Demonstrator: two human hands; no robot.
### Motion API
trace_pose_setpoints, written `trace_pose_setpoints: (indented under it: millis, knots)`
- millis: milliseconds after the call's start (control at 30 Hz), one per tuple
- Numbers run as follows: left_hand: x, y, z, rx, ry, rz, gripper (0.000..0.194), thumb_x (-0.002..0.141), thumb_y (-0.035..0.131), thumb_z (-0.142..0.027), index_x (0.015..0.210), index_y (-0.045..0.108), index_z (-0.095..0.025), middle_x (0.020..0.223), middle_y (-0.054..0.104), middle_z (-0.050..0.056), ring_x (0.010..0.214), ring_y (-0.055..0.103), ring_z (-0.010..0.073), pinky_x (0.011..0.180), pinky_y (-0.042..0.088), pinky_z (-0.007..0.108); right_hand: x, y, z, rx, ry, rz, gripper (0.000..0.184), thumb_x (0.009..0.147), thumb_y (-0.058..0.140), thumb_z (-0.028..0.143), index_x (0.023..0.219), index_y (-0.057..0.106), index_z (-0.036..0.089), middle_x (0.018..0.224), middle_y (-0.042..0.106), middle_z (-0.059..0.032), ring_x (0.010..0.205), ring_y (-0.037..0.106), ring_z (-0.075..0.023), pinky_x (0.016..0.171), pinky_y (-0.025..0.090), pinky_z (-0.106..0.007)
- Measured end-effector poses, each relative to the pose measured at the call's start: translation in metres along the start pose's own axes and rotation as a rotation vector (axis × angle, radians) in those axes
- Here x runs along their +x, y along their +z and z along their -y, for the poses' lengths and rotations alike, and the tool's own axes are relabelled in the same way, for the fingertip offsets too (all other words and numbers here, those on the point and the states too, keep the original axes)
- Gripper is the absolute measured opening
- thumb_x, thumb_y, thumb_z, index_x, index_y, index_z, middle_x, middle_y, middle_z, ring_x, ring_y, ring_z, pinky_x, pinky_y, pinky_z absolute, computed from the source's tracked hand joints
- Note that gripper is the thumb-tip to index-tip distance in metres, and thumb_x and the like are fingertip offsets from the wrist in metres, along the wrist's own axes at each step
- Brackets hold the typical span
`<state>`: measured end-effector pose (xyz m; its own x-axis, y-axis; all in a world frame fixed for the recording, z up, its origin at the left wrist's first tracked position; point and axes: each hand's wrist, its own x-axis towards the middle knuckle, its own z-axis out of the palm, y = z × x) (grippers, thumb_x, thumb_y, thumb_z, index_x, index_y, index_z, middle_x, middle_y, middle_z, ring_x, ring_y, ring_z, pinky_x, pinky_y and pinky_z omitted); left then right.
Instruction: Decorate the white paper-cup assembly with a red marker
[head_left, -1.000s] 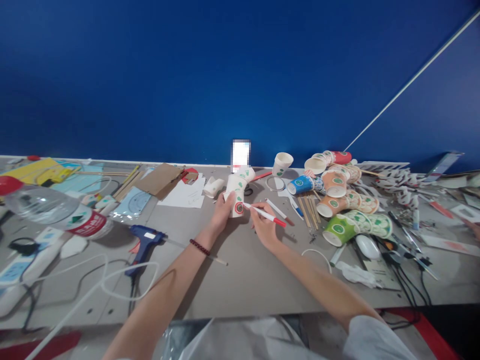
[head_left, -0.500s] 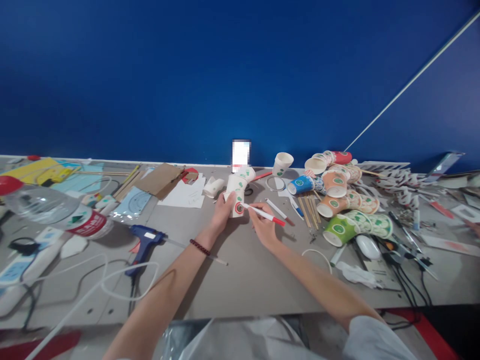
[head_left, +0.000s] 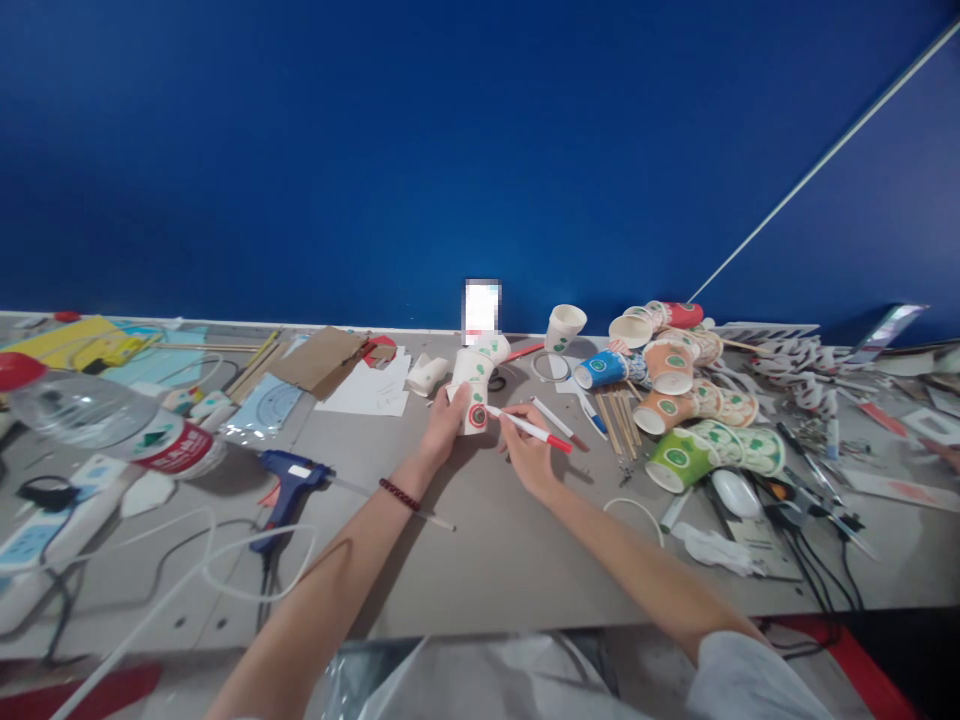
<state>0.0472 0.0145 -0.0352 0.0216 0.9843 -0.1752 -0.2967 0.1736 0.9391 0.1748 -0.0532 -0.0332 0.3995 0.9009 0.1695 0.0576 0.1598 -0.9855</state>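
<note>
A left hand (head_left: 444, 428) pinches a string of joined white paper cups (head_left: 472, 388) between thumb and fingers, above the middle of a smooth grey table (head_left: 480, 570). The cups are printed with green shapes, and the nearest one bears a red ring around a dark centre. A right hand (head_left: 529, 452), fingers bent together, pinches a slim white marker (head_left: 528, 427) with a red end, its tip at the ring.

To the left, a clear plastic bottle (head_left: 97, 415) with a red cap lies on its side; white characters on its red label are too blurred to read. Beside it is a blue glue gun (head_left: 289, 495). Farther back, a white paper sheet (head_left: 369, 388) carries faint, illegible writing, near brown cardboard (head_left: 321, 360).

To the right lie curved stacks of paper cups (head_left: 679, 458), green, orange, blue and red, several with round green emblems whose lettering cannot be read. A lone white cup (head_left: 564, 328) stands behind them, near the blue wall (head_left: 450, 150).
</note>
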Motion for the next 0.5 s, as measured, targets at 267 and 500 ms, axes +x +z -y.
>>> trace_pose_setpoints:
  millis: [267, 500]
  knots:
    - [-0.0028, 0.0003, -0.0041, 0.021, 0.028, 0.067, 0.053, 0.079, 0.072, -0.066, 0.098, 0.067, -0.017, 0.087, 0.069, 0.008, 0.079, 0.063, 0.0205, 0.075, 0.050, 0.034, 0.0004, -0.0016, -0.0017, 0.018, 0.025, 0.002, 0.048, 0.079, 0.070, 0.068, 0.087, 0.058, 0.021, 0.072, 0.068, 0.0001, 0.044, 0.053, -0.0112, 0.042, 0.052, -0.028]
    - [-0.0031, 0.0030, -0.0072, -0.003, 0.043, 0.076, 0.058, 0.073, 0.076, -0.069, 0.095, 0.068, -0.016, 0.084, 0.069, 0.006, 0.074, 0.062, 0.0181, 0.071, 0.049, 0.032, 0.0010, -0.0020, 0.0010, 0.046, 0.041, 0.030, 0.053, 0.074, 0.073, 0.072, 0.086, 0.060, 0.022, 0.070, 0.068, 0.0006, 0.042, 0.051, -0.0101, 0.037, 0.046, -0.024]
